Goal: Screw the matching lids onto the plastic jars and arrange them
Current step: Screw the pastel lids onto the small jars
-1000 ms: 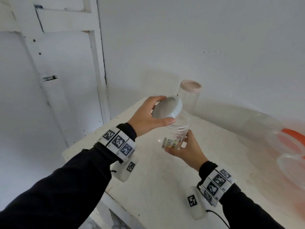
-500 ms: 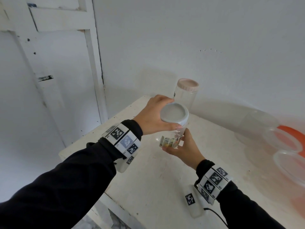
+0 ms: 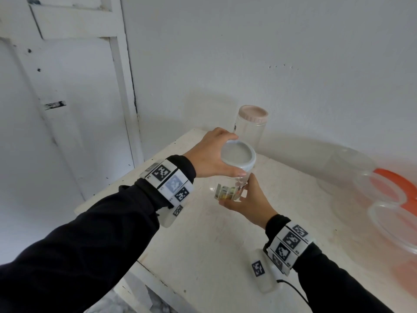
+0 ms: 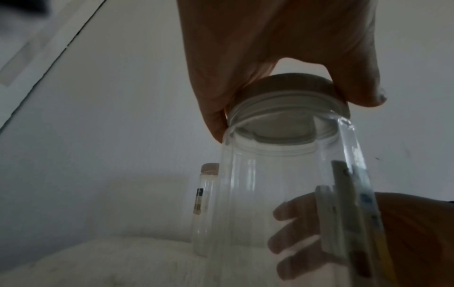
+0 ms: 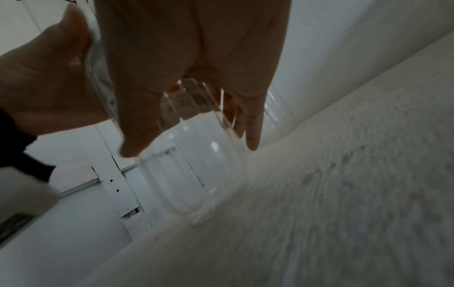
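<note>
A clear plastic jar (image 3: 232,188) with a paper label is held above the white table (image 3: 214,245). My right hand (image 3: 246,199) grips its lower body from the right. My left hand (image 3: 214,157) grips a white lid (image 3: 238,155) that sits on the jar's mouth. From the left wrist view the lid (image 4: 287,104) rests slightly tilted over the jar (image 4: 290,194) threads, thumb and fingers round its rim. The right wrist view shows my fingers (image 5: 196,77) wrapped round the jar (image 5: 186,170) wall. A second clear jar (image 3: 249,129) with a pink lid stands closed by the wall.
Clear plastic tubs (image 3: 392,224) and an orange lid (image 3: 392,177) lie at the table's right side. The wall stands close behind. The table's left edge (image 3: 117,186) is near my left forearm, with a white door frame (image 3: 126,86) beyond.
My left hand brought the tilted white lid down and level onto the jar's mouth. The jar in my right hand moved slightly right and closer to the closed jar.
</note>
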The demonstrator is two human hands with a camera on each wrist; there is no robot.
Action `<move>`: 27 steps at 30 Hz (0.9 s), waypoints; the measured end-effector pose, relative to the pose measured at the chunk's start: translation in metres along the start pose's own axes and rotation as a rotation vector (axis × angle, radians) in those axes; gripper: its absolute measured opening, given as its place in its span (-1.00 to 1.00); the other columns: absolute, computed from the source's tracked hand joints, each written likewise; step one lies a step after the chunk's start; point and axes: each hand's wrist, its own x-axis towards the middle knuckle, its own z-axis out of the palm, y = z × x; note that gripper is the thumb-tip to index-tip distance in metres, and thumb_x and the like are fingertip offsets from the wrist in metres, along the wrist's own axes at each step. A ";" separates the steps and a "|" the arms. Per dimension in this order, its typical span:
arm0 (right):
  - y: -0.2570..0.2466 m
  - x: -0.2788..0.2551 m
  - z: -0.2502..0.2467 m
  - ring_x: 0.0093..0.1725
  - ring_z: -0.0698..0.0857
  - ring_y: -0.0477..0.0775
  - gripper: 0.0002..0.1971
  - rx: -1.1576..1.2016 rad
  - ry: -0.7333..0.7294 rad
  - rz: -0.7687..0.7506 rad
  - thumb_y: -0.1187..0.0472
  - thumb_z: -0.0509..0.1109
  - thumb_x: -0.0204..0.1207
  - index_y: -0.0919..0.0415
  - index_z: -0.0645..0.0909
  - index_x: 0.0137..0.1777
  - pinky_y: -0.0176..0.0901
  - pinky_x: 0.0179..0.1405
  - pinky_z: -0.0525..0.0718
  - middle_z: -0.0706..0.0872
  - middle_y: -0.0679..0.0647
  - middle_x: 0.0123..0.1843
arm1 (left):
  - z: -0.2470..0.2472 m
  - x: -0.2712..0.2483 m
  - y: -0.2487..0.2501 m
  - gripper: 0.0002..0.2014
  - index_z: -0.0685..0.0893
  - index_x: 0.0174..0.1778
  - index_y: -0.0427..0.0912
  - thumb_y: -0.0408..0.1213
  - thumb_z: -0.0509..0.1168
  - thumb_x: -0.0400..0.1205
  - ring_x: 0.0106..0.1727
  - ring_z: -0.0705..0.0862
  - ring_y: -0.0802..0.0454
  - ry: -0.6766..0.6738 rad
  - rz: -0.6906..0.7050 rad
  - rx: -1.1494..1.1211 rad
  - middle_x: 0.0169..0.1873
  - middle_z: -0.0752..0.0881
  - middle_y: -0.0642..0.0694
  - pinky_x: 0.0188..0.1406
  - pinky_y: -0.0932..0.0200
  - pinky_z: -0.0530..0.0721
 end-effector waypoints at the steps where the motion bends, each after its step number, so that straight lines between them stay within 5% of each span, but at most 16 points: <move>1: -0.001 0.000 -0.003 0.34 0.43 -0.04 -0.06 -0.001 -0.045 0.014 0.12 0.68 0.18 0.13 0.19 0.48 -0.16 0.25 0.55 0.38 -0.01 0.40 | 0.000 -0.001 0.000 -0.13 0.32 0.48 -0.14 -0.04 0.57 0.31 0.39 0.34 0.09 -0.006 0.000 -0.025 0.38 0.37 -0.05 0.39 0.18 0.32; 4: -0.011 -0.001 -0.020 0.43 0.40 0.00 0.19 0.060 -0.178 0.055 -0.03 0.73 0.02 0.07 0.03 0.56 -0.06 0.35 0.50 0.33 -0.04 0.46 | 0.003 -0.008 -0.008 0.05 0.09 0.58 -0.11 -0.17 0.60 0.27 0.46 0.27 0.15 -0.016 -0.021 -0.192 0.48 0.27 -0.02 0.43 0.22 0.28; 6: -0.026 -0.001 -0.033 0.45 0.43 0.04 0.32 0.120 -0.162 0.039 -0.26 0.68 -0.13 0.03 0.00 0.58 0.12 0.37 0.53 0.33 -0.02 0.49 | 0.008 -0.013 -0.017 0.15 -0.06 0.60 -0.05 -0.29 0.61 0.26 0.44 0.29 0.19 -0.008 -0.055 -0.344 0.46 0.26 0.02 0.38 0.33 0.31; 9: -0.055 0.005 -0.052 0.40 0.49 0.03 0.32 0.142 -0.102 -0.008 -0.50 0.53 -0.16 0.04 0.05 0.58 0.12 0.33 0.56 0.38 -0.04 0.45 | 0.020 -0.020 -0.029 0.18 -0.15 0.60 -0.02 -0.41 0.58 0.27 0.38 0.34 0.19 0.014 -0.124 -0.483 0.36 0.31 0.07 0.33 0.30 0.35; 11: -0.076 0.010 -0.060 0.39 0.50 0.04 0.11 0.075 -0.113 -0.048 -0.41 0.49 0.09 0.04 0.12 0.57 0.02 0.31 0.55 0.42 -0.04 0.42 | 0.030 -0.022 -0.033 0.15 -0.11 0.60 -0.09 -0.43 0.58 0.28 0.37 0.33 0.18 0.049 -0.148 -0.503 0.34 0.30 0.09 0.33 0.29 0.38; 13: -0.095 0.017 -0.063 0.39 0.46 -0.01 -0.08 -0.088 -0.165 -0.081 -0.28 0.44 0.29 0.01 0.12 0.57 -0.16 0.23 0.48 0.40 -0.04 0.46 | 0.039 -0.023 -0.037 0.11 -0.03 0.58 -0.15 -0.41 0.60 0.26 0.36 0.36 0.17 0.092 -0.143 -0.495 0.36 0.32 0.07 0.22 0.49 0.43; 15: -0.113 0.023 -0.062 0.37 0.42 -0.06 -0.06 -0.301 -0.208 -0.114 -0.24 0.41 0.25 0.00 0.09 0.59 -0.19 0.20 0.42 0.35 -0.04 0.51 | 0.046 -0.023 -0.039 0.10 0.02 0.56 -0.12 -0.33 0.63 0.23 0.35 0.37 0.17 0.117 -0.149 -0.505 0.38 0.32 0.05 0.14 0.53 0.46; 18: -0.133 0.031 -0.060 0.43 0.41 0.02 -0.01 -0.656 -0.304 -0.153 -0.34 0.41 0.22 -0.05 0.08 0.60 0.02 0.38 0.44 0.32 -0.04 0.54 | 0.051 -0.025 -0.038 0.04 0.15 0.47 0.03 -0.12 0.64 0.16 0.34 0.42 0.26 0.118 -0.146 -0.524 0.36 0.36 0.08 0.27 0.32 0.48; 21: -0.147 0.038 -0.057 0.45 0.39 0.08 -0.06 -0.924 -0.424 -0.146 -0.32 0.42 0.30 -0.09 0.05 0.61 0.08 0.41 0.43 0.32 -0.02 0.53 | 0.049 -0.023 -0.038 -0.18 0.34 0.27 0.20 -0.26 0.65 0.20 0.23 0.53 0.37 0.090 -0.096 -0.527 0.21 0.54 0.18 0.21 0.34 0.55; 25: -0.162 0.044 -0.051 0.36 0.45 0.13 -0.06 -1.101 -0.534 -0.079 -0.26 0.48 0.29 -0.13 0.05 0.58 0.10 0.32 0.52 0.35 0.01 0.42 | 0.052 -0.023 -0.046 0.08 0.20 0.47 0.00 0.07 0.61 0.07 0.33 0.48 0.20 0.081 -0.166 -0.525 0.32 0.49 0.10 0.29 0.15 0.53; 27: -0.166 0.047 -0.049 0.25 0.50 0.12 -0.09 -1.134 -0.563 -0.053 -0.21 0.52 0.27 -0.12 0.10 0.54 0.07 0.20 0.60 0.38 -0.01 0.31 | 0.053 -0.024 -0.047 0.04 0.21 0.45 0.02 0.03 0.63 0.09 0.31 0.48 0.24 0.074 -0.182 -0.517 0.29 0.49 0.13 0.25 0.26 0.52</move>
